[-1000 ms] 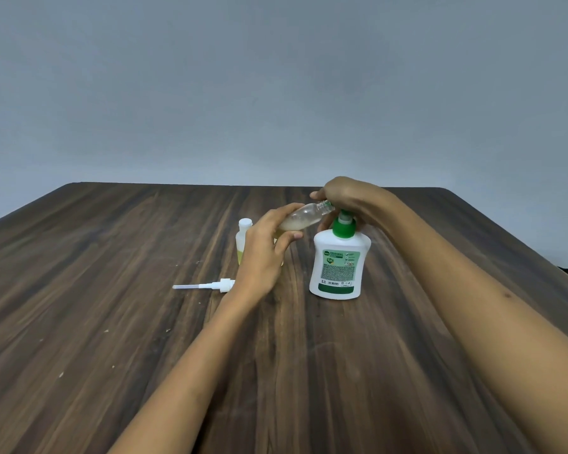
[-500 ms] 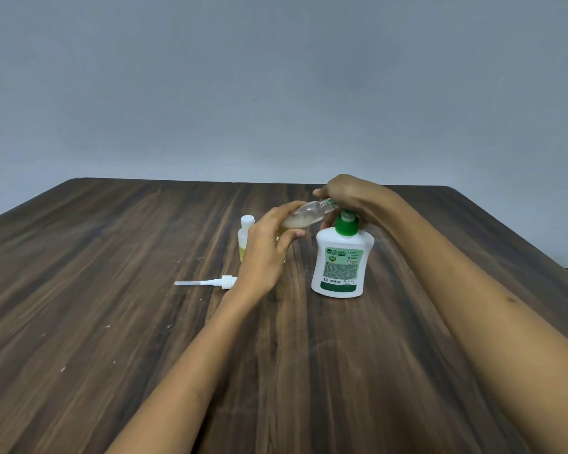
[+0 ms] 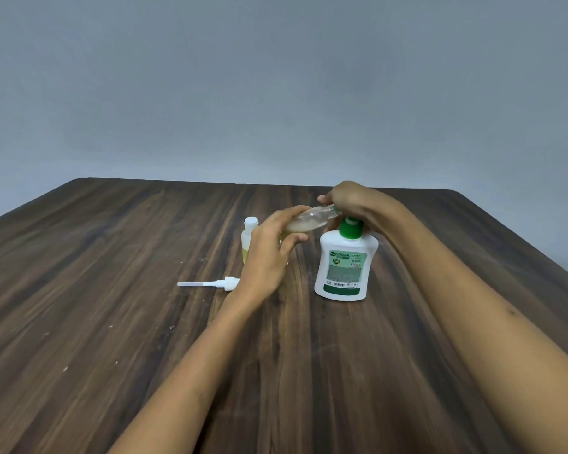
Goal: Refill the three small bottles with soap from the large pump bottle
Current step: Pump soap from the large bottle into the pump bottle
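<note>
The left hand is wrapped round the base of a small clear bottle, holding it tilted almost flat with its open neck pointing toward two o'clock, right up under the pump head of the large pump bottle. The right hand lies curled over that pump head, pressing down on it; the nozzle itself is hidden beneath the fingers.

To do this well, I would keep the neck snug against the spout before each press and push slowly, since thick soap could string and smear over the threads. Lowering the base a little more should let the soap run down from the neck.

The small bottle is see-through plastic, rounded, with a pale cloudy pool along its lower side. The big one is squat, glossy white, with a green collar and a printed label. At ten o'clock from it a second small bottle stands upright, capped white, yellowish liquid inside. A loose white spray top with its thin dip tube lies at nine o'clock on the dark, streaky wood-grain table.
</note>
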